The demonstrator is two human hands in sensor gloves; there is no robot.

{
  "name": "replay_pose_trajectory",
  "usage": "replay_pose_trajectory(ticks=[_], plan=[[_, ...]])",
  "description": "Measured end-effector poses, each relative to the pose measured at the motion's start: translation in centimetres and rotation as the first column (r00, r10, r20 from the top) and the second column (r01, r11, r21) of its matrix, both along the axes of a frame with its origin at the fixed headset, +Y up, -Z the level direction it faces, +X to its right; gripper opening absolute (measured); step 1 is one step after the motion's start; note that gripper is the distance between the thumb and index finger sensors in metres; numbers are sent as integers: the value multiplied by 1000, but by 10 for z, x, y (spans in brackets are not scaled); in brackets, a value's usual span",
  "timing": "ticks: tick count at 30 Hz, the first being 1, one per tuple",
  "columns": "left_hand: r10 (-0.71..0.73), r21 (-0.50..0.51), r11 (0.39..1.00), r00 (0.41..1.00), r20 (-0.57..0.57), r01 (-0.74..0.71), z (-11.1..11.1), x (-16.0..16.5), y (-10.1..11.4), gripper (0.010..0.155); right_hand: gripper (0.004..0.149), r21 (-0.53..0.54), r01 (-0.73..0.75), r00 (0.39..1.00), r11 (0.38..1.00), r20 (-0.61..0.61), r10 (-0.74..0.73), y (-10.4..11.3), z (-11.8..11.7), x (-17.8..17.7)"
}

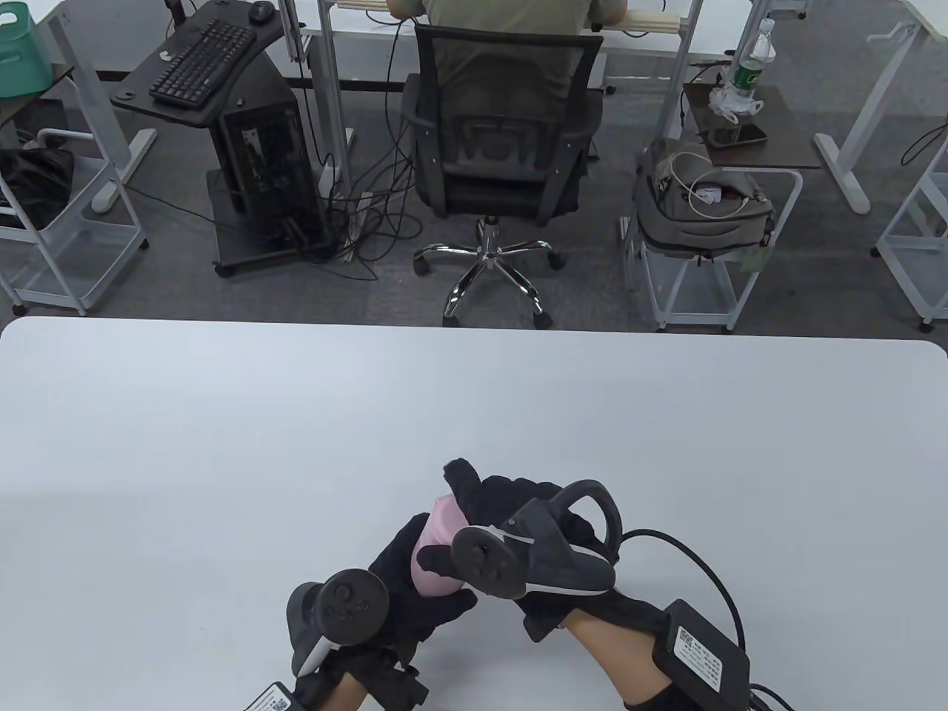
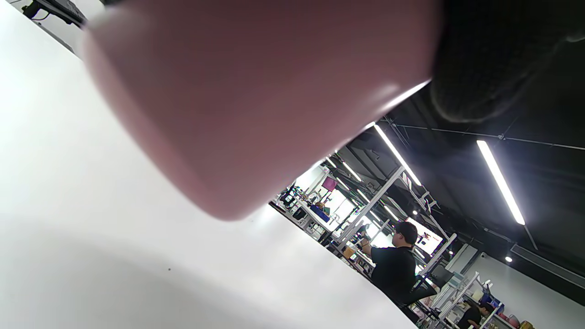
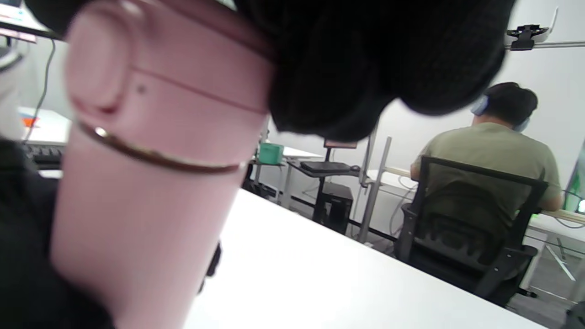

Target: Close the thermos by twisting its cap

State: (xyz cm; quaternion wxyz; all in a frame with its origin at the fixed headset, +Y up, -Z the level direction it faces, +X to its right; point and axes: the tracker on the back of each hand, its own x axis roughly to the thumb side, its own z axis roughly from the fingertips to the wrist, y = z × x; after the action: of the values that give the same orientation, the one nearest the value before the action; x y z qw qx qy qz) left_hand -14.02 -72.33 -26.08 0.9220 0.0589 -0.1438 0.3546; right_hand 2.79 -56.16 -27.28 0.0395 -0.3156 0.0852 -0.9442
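Pink thermos is held off the table, body gripped by left hand. Cap already seated, clasped from above by right hand fingers. Tightness can't be judged; twisting prob. left.

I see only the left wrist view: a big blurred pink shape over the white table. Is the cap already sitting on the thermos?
Observer: Yes. In the right wrist view the cap sits on the thermos, with a thin metal ring at the seam.
Operator: Which hand is on the cap?
Observer: The right hand grips the cap end; the left hand holds the body.
Operator: Is the thermos standing on the table?
Observer: I cannot tell; in the table view the hands hide its base, above the table.
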Motion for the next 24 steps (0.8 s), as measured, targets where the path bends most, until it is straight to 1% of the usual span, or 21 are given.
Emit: replay_pose_trajectory(ticks=[3,4,6,7,8,10,12,14,16,19,20,24], plan=[[-3,0,1000,1000,-7,3,0,-1,0,117,94,-20,-18,1000,1000,-1,18,1,0,0],[-1,-1,1000,1000,-9,1,-1,-1,0,117,93,-65,-13,1000,998,-6,13,2,0,0],[-2,0,1000,1000,-14,2,-1,-2,0,117,79,-157,7,999,988,-51,-15,5,0,1],[-3,1,1000,1000,-16,3,-1,-2,0,117,73,-234,15,995,972,-91,-37,6,-2,1],[-3,-1,1000,1000,-18,3,-2,-3,0,117,69,-289,28,992,957,-108,-61,7,-3,1],[-1,-4,1000,1000,-18,0,-2,-3,0,117,62,-308,48,989,950,-116,-88,7,-4,1],[-10,-3,1000,1000,-19,10,-2,-2,1,117,61,-293,43,989,955,-126,-83,7,-5,1],[-2,-9,1000,1000,-16,2,-2,-2,1,117,61,-288,44,991,957,-111,-79,7,-4,1],[-9,-4,1000,1000,-16,9,-1,-2,1,115,62,-250,37,993,967,-96,-63,7,-4,0],[-25,4,1000,1000,-19,25,-2,-2,1,116,63,-189,8,999,982,-42,-16,5,-3,-2],[-25,3,1000,999,-19,25,-2,-3,1,115,65,-152,-13,1000,988,-19,10,4,-3,-2],[-24,6,1000,1000,-15,24,-2,-2,1,116,75,-64,-25,999,998,25,27,4,-2,-4]])
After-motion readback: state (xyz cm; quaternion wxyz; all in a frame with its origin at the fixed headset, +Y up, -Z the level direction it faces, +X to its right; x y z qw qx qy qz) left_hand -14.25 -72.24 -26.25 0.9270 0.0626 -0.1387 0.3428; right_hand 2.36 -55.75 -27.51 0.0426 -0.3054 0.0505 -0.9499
